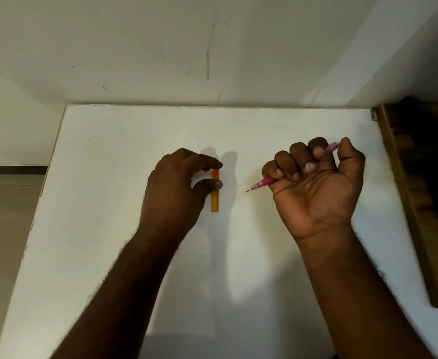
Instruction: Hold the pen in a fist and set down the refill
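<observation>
Orange tube (215, 195), long axis 12–6, is pinched by L hand (176, 187); pink pencil (263, 182), fisted in R hand (313, 185), is aimed at 9 toward it.

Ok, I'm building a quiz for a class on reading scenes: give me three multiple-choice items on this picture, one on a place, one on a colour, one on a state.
1. Where does the orange case lie?
A. on the white table
B. on the floor
C. in the wooden frame

2. What colour is the mechanical pencil?
A. green
B. pink
C. black

3. How does the right hand hold the pencil?
A. flat, open palm
B. fist curled round it
C. not touching it

Answers: 1 A, the case rests on the tabletop beneath the left hand; 2 B, its barrel shows pink; 3 B, the fingers wrap it.
</observation>
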{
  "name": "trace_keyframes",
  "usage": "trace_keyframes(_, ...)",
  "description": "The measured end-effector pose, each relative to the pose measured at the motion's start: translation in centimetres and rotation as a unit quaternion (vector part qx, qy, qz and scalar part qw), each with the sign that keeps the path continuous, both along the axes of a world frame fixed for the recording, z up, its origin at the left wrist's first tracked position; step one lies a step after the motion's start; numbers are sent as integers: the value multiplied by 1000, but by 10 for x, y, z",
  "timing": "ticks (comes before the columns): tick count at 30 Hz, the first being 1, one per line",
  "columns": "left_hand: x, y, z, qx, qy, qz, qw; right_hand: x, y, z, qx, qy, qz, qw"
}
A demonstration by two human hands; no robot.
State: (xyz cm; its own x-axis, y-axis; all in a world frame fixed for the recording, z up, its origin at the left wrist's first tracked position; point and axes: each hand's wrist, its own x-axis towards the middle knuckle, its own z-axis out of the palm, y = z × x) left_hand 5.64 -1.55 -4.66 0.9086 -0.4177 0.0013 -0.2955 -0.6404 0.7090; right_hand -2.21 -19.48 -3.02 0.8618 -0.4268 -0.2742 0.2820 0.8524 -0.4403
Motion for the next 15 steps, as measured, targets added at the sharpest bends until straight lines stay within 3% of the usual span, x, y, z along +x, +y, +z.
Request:
trace_keyframes(6, -1, 1, 0, 38, -10, -12, 999, 4, 2, 1, -8, 23, 20, 1000)
trace_keyframes(11, -1, 1, 0, 53, -18, -11, 998, 8, 7, -3, -123, 107, 26, 986)
trace_keyframes(13, -2, 1, 1, 54, -18, -8, 998, 8, 11, -4, -263, 173, 17, 949)
trace_keyframes(15, -2, 1, 2, 57, -14, -8, 998, 8, 15, -7, -432, 258, 10, 864)
